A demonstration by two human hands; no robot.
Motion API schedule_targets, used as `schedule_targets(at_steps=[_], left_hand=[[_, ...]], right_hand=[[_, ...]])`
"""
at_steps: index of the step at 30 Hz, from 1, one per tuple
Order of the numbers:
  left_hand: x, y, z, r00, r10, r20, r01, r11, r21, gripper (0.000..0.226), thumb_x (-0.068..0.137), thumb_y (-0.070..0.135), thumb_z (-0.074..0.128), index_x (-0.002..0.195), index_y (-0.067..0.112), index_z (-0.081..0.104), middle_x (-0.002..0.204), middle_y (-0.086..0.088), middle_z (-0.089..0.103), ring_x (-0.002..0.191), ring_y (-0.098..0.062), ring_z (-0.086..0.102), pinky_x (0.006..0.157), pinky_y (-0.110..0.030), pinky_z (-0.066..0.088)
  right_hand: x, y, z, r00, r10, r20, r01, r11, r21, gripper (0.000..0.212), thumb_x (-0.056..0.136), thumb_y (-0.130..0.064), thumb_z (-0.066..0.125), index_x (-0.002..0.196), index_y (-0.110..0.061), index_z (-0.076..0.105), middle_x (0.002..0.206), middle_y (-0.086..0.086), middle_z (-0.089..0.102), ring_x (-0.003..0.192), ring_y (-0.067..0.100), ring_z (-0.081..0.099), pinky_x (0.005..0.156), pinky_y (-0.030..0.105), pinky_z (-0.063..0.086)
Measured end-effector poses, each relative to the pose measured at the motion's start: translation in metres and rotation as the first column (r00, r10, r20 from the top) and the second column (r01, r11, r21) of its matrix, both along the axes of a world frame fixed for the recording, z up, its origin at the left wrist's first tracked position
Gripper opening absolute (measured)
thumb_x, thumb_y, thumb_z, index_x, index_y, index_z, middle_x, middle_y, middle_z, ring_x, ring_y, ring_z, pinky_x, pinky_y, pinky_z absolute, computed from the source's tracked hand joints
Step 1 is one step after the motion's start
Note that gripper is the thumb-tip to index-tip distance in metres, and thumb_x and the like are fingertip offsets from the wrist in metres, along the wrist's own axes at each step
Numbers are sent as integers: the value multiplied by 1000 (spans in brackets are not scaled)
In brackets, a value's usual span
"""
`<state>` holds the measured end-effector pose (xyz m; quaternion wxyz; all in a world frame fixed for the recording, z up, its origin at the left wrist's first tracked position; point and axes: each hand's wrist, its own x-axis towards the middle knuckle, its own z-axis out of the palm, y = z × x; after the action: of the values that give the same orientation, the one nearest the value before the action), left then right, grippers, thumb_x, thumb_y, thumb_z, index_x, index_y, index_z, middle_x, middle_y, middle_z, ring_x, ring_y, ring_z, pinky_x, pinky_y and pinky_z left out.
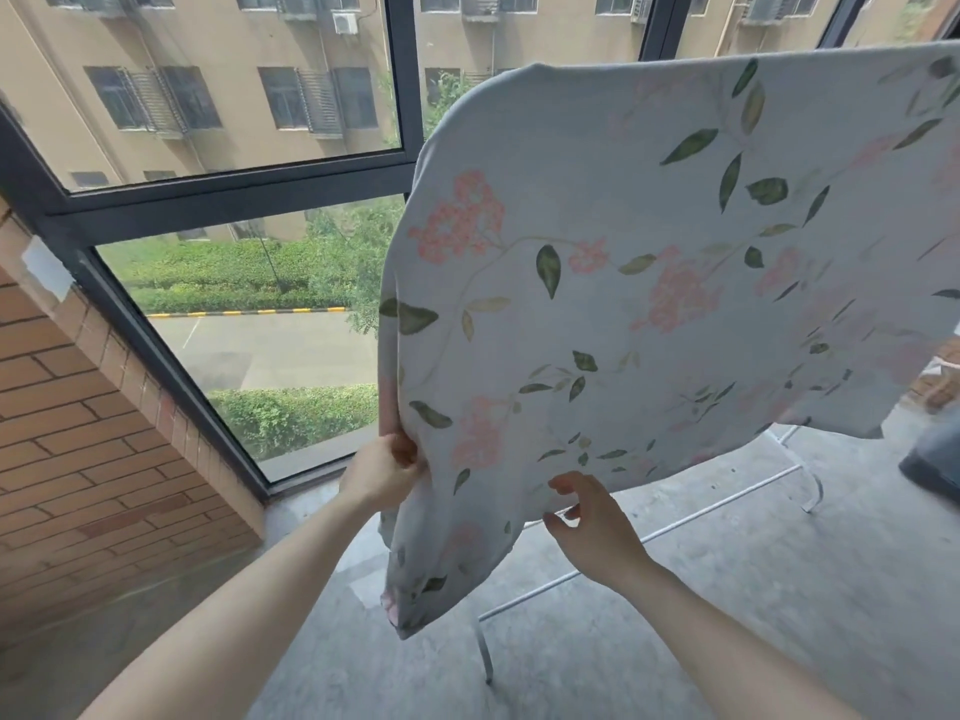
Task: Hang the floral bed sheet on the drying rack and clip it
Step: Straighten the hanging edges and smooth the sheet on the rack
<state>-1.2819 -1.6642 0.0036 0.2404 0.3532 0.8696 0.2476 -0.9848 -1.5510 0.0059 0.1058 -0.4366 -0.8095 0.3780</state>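
The floral bed sheet [649, 262], pale blue with pink blossoms and green leaves, hangs draped over the drying rack and fills the right half of the view. Only the rack's white legs and base bars [675, 532] show below the cloth; its top is hidden. My left hand [387, 472] pinches the sheet's left edge near the bottom. My right hand [592, 527] reaches to the lower hem with fingers curved, thumb and fingers close to the cloth; I cannot tell whether it holds it. A loose corner of the sheet dangles between my hands. No clip is in view.
A large dark-framed window [249, 189] stands close behind and to the left of the rack. A brick wall [78, 433] runs along the left. The floor [779, 589] is grey concrete. A dark object [935, 459] sits at the right edge.
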Motion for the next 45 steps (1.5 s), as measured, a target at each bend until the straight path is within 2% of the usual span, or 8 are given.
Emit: schedule_targets(at_steps=[3,6,13,20,23,29,37,45], left_hand=[[5,-1,-6,983,148,-108,-149,989,-3,21,72,43,57,83,49,74,78,22,72,75,-13,69,63,-30,59],[10,-9,-10,967,190,-172,-214,968,-134,23,75,36,50,80,35,71,74,14,73,71,-16,68,63,-30,57],[114,0,-33,977,76,197,2,929,-370,28,73,32,54,79,13,73,71,1,77,67,-22,75,51,-28,56],[233,27,-56,910,242,337,-139,943,-301,12,78,25,61,77,13,58,66,-2,64,46,-14,52,48,-24,46],[255,40,-48,947,241,212,-198,959,-203,17,83,26,67,81,10,62,72,3,63,60,-15,53,54,-25,43],[275,80,18,984,171,42,-169,985,-40,9,89,35,68,96,37,62,102,20,66,83,-4,65,77,-27,54],[284,197,113,965,-99,-241,120,990,71,22,96,42,62,117,47,54,119,30,54,102,6,58,83,-24,53],[295,347,188,854,-261,-451,409,872,270,31,93,38,69,122,37,57,131,21,48,118,-6,55,92,-29,48]], right_hand=[[21,13,0,1000,-9,0,9,1000,1,33,93,-31,69,121,-38,52,120,-20,53,94,1,62,85,28,50],[45,27,-1,999,-29,-19,29,999,-15,34,94,-29,69,122,-38,52,119,-21,53,94,1,62,84,26,50],[131,76,-26,999,-25,31,27,997,-76,34,95,-32,69,124,-38,52,122,-27,51,95,-2,62,86,29,54],[188,126,-42,998,47,35,-41,988,-147,31,93,-30,71,116,-42,53,121,-21,55,92,1,66,87,28,55],[197,145,-39,996,85,39,-77,984,-159,31,94,-30,69,120,-39,54,119,-22,54,93,2,65,87,28,54],[210,190,-19,995,65,-75,-77,982,-173,32,93,-29,71,120,-38,55,121,-22,57,95,4,66,88,32,55],[210,266,37,968,19,-250,-51,991,-121,35,94,-30,71,123,-41,55,125,-23,59,99,0,64,84,21,53],[243,360,118,933,-62,-356,66,998,-2,32,95,-26,70,119,-43,58,122,-27,58,103,-6,59,86,19,50]])
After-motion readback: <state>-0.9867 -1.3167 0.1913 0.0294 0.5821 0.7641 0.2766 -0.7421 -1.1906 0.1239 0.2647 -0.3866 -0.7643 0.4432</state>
